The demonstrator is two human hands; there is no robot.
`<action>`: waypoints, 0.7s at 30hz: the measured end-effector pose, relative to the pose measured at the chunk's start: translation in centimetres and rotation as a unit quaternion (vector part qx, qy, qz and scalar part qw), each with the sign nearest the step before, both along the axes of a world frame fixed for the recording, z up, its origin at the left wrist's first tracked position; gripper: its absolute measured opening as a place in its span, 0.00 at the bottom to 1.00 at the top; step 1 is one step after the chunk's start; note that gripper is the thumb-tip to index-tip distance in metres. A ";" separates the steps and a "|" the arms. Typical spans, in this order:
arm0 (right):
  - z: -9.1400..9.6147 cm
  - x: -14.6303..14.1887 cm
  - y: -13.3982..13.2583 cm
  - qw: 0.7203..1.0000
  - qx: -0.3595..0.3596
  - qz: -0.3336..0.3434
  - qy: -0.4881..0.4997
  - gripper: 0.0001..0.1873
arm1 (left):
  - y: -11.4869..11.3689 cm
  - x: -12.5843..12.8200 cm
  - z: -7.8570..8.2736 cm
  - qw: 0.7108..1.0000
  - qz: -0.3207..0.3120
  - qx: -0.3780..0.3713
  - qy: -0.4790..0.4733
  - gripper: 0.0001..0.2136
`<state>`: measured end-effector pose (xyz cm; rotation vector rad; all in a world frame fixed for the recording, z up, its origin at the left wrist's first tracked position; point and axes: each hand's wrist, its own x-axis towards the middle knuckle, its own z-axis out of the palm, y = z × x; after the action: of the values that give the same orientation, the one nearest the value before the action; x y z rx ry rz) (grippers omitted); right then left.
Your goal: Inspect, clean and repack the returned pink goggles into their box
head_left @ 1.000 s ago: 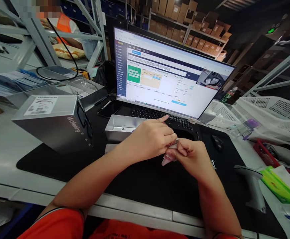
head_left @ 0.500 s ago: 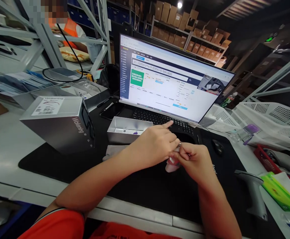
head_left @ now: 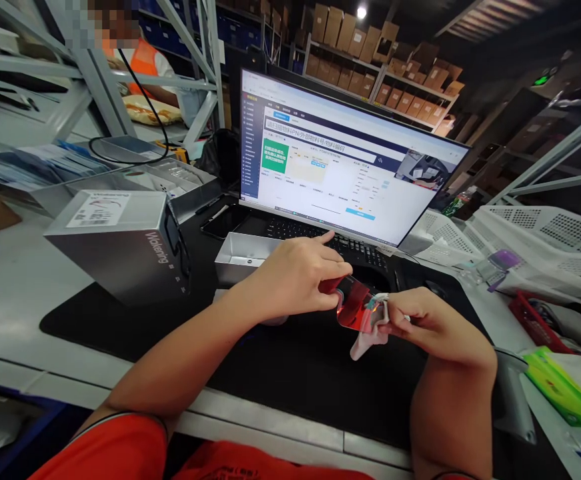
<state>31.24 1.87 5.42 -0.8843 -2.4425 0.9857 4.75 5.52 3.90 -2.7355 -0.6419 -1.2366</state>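
My left hand (head_left: 295, 277) pinches one end of a glossy red curved piece (head_left: 353, 303) above the black desk mat (head_left: 120, 327). Its index finger sticks out toward the laptop keyboard (head_left: 320, 235). My right hand (head_left: 420, 320) is closed on the other end of the red piece together with a pale pink cloth (head_left: 368, 337) that hangs below it. Both hands are a little in front of the open laptop (head_left: 340, 153). A shallow silver tray (head_left: 243, 257) lies just behind my left hand.
A silver box marked Wakening (head_left: 120, 243) stands at the left of the mat. A phone (head_left: 223, 220) lies by the laptop. A mouse (head_left: 435, 288), a grey barcode scanner (head_left: 513, 393), white perforated baskets (head_left: 535, 223) and green packets (head_left: 560, 377) are on the right. A person in orange (head_left: 135, 60) stands behind the shelving.
My hands have drawn apart sideways. The red piece, hidden between the fingers before, now shows stretched between them, and the pink cloth has gone right with my right hand.
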 end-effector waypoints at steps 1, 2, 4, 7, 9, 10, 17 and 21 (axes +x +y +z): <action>0.1 0.2 0.0 1.000 0.001 0.011 -0.007 0.22 | 0.0 0.0 0.0 1.000 -0.005 -0.002 0.004 0.05; 0.2 0.4 0.1 1.000 0.002 0.017 -0.011 0.21 | 0.1 0.0 0.0 1.000 -0.010 -0.004 0.008 0.05; 0.2 0.5 0.2 1.000 -0.004 0.009 -0.011 0.20 | 0.1 -0.2 0.0 1.000 -0.005 0.002 0.014 0.04; -0.5 -0.5 0.1 0.999 -0.005 -0.047 0.011 0.20 | 0.0 -0.2 -0.2 0.998 0.025 0.049 0.032 0.03; -1.4 -2.1 -0.1 0.994 0.032 -0.102 0.032 0.21 | -0.2 0.1 -0.4 0.993 0.043 0.096 0.052 0.04; -1.8 -3.1 -0.3 0.989 0.055 -0.129 0.038 0.20 | -0.2 0.4 -0.5 0.990 0.048 0.120 0.063 0.05; -2.4 -4.7 -0.8 0.977 0.118 -0.175 0.023 0.17 | 0.6 0.5 -0.6 0.983 0.012 0.169 0.067 0.07; -1.1 -2.1 -0.4 0.997 0.066 -0.048 -0.015 0.21 | 1.2 -0.6 -0.1 0.995 -0.025 0.083 0.043 0.06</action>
<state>29.18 1.52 4.33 -0.9670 -2.4329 0.7730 4.12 6.68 3.80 -2.6652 -0.4427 -1.1190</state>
